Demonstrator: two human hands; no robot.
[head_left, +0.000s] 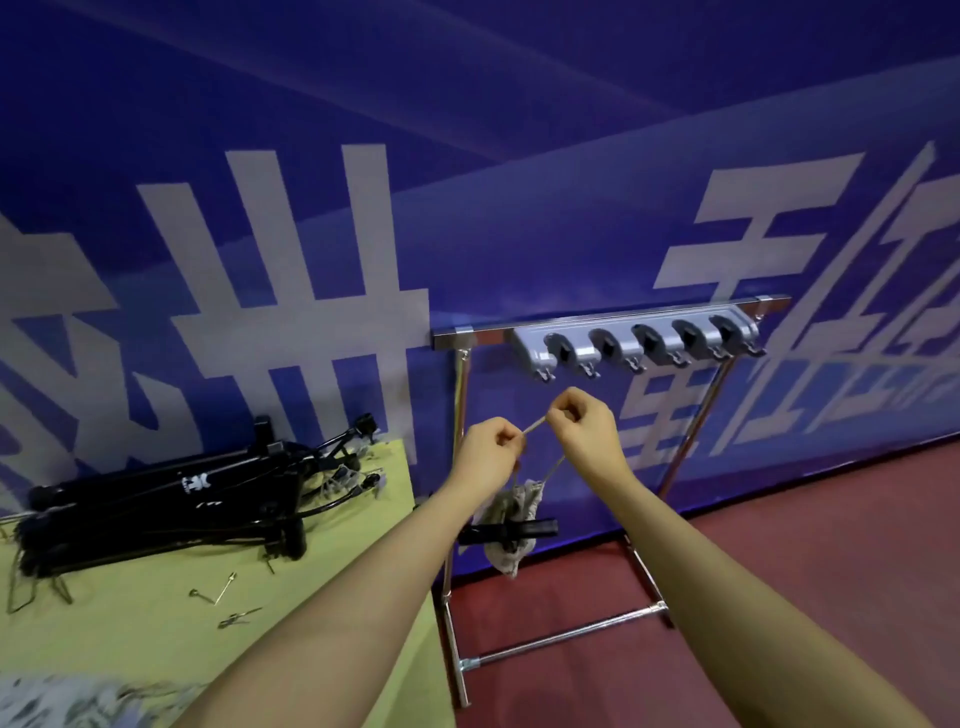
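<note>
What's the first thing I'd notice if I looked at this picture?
Two hands in the middle: the left hand and right hand pinch a thin cord, and a small cloth bag dangles from it. Right behind stands a shiny metal rack with a grey hook holder, before a big blue banner.

Your single head camera looks forward and down from close above your outstretched arms, facing the blue banner wall, desk at lower left.

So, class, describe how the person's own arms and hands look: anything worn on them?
The left forearm and right forearm are bare to the frame edge: no sleeves show. The left hand and right hand wear no gloves; no watch, ring or band is visible.
</note>
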